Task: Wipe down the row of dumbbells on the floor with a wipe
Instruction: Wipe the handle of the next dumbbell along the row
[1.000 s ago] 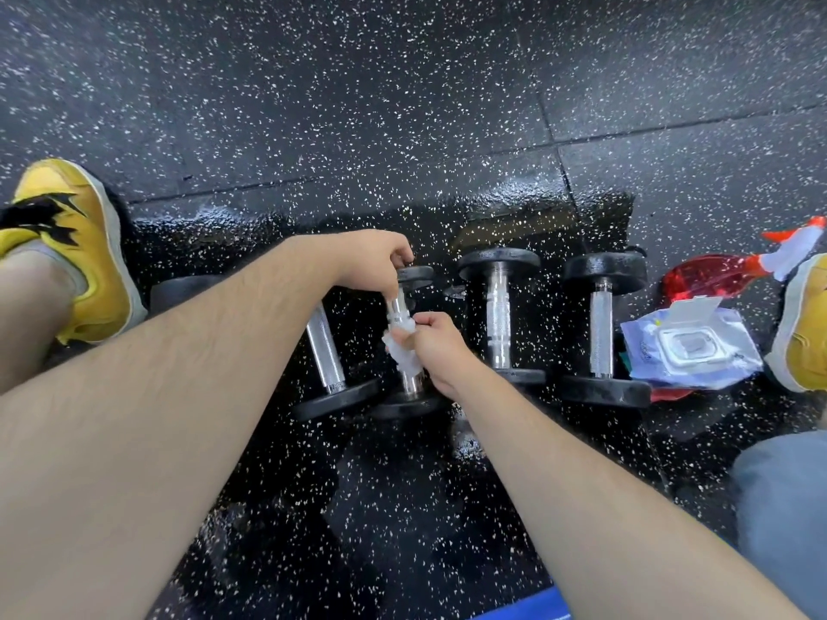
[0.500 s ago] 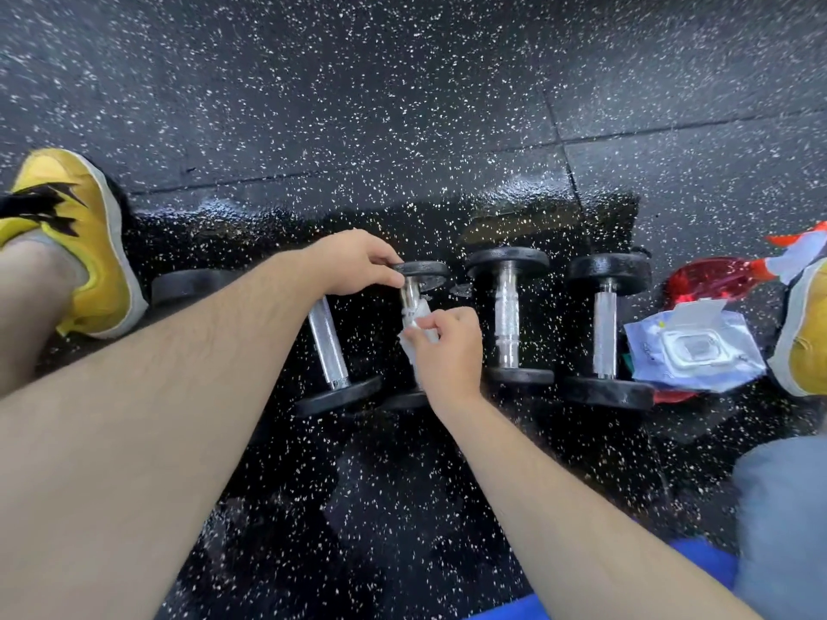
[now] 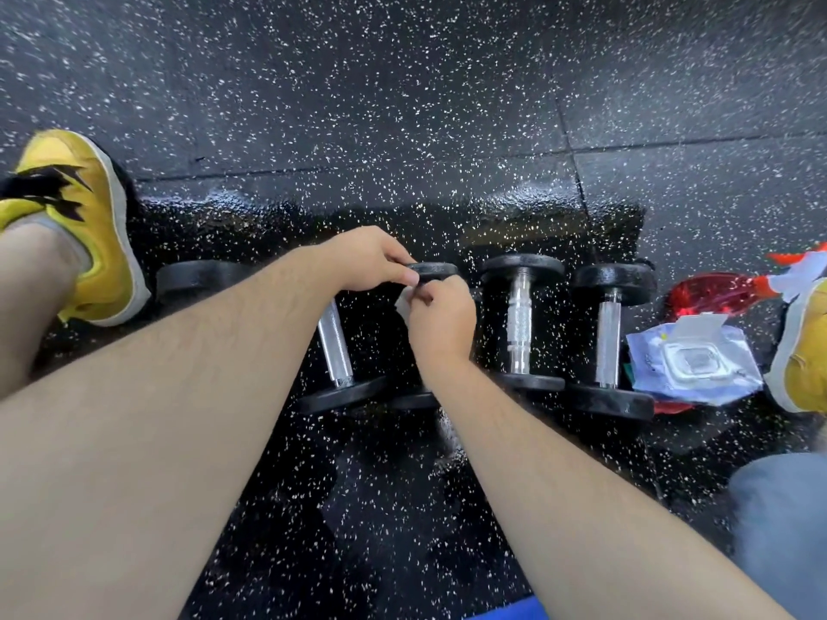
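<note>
Wiping sits at the second dumbbell (image 3: 433, 270) of four on the floor (image 3: 402, 105): left hand (image 3: 371, 261) fingers pinch its far plate, right hand (image 3: 442, 317) fingers curl round the white wipe (image 3: 402, 306) high on its handle. Next, probably: rub the plates, then shift to the third dumbbell (image 3: 519, 324).

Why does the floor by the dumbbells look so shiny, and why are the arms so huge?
Head view: the floor behind the dumbbells gleams with glare, seemingly wet; head view again, the wide-angle lens swells the near left forearm; the grey cloth at lower right is blurred.
</note>
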Action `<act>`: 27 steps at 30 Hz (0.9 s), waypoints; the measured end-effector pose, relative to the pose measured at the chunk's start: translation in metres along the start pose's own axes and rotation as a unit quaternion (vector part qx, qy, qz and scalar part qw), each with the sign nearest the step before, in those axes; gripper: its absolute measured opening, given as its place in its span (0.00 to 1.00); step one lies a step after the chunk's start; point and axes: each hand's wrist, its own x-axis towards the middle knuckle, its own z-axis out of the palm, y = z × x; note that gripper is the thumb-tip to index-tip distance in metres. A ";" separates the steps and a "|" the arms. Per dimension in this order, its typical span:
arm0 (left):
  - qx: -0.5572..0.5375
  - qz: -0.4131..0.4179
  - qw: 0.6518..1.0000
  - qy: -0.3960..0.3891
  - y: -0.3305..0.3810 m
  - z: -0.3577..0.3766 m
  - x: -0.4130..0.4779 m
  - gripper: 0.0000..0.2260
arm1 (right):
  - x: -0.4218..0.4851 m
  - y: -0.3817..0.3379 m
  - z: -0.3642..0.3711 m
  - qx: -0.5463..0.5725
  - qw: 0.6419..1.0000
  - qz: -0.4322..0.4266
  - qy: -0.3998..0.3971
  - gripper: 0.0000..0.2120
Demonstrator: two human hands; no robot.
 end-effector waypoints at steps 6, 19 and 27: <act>-0.001 -0.004 1.000 -0.007 0.002 -0.004 0.000 0.08 | 0.006 0.000 -0.007 0.164 0.966 0.197 0.027 0.14; -0.012 -0.008 1.000 0.000 0.004 -0.001 -0.001 0.09 | 0.001 0.004 -0.014 0.152 0.971 0.184 0.006 0.14; -0.006 -0.012 1.000 0.001 0.004 0.000 -0.002 0.10 | 0.000 -0.007 0.003 0.027 0.997 0.057 -0.044 0.11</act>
